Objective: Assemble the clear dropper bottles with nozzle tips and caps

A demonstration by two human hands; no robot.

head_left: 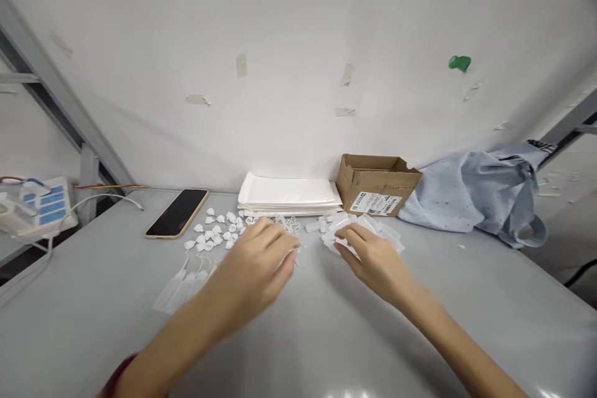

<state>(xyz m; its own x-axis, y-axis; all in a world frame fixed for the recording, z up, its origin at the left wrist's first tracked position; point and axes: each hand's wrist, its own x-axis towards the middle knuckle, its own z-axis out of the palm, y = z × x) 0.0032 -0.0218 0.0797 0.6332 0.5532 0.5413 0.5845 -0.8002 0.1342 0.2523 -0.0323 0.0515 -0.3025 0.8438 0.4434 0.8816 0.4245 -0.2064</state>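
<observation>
The left hand (262,256) curled right of many white caps (217,240), hold unclear; the right hand (374,259), fingers parted, overhung translucent tubes (339,221); one brown cardboard box (377,184) stood far.

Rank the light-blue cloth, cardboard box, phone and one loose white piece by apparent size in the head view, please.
1. Light-blue cloth
2. Cardboard box
3. Phone
4. Loose white piece
</observation>
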